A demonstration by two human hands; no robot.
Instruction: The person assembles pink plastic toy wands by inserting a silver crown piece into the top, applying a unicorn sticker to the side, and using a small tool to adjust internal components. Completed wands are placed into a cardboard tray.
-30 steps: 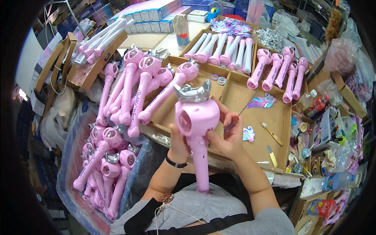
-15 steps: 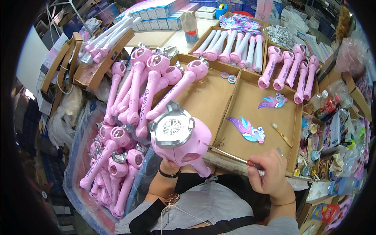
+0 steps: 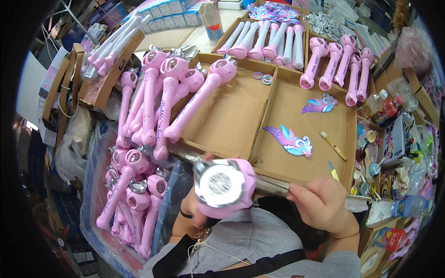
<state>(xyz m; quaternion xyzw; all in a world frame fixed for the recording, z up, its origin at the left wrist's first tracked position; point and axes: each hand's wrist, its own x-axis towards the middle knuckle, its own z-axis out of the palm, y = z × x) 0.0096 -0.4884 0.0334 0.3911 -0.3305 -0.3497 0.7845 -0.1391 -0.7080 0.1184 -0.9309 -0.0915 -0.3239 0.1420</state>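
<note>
In my left hand (image 3: 189, 211) is a pink toy wand (image 3: 248, 183), gripped from behind and below. Its round silver end faces up toward me, and motion blurs it a little. My right hand (image 3: 327, 204) is closed around a screwdriver (image 3: 272, 180), whose thin metal shaft reaches left to the side of the wand's head; whether the tip touches cannot be told. Fingers cover its handle. Beyond the hands, a shallow cardboard tray (image 3: 218, 127) holds two purple-and-blue wing-shaped pieces (image 3: 294, 142), a small brush (image 3: 333, 146) and a yellow-handled cutter (image 3: 333, 170).
Several pink wands (image 3: 174, 69) lie across the tray's left side. More fill a plastic-lined bin (image 3: 90, 204) at the left. Farther back are white-and-pink handles (image 3: 259, 41) and pink wands (image 3: 345, 62). Bottles (image 3: 410, 207) and small pots crowd the right.
My left hand has brought the wand lower and tilted its silver end toward me. My right hand has stayed near the same place, still with the screwdriver. The view has shifted slightly.
</note>
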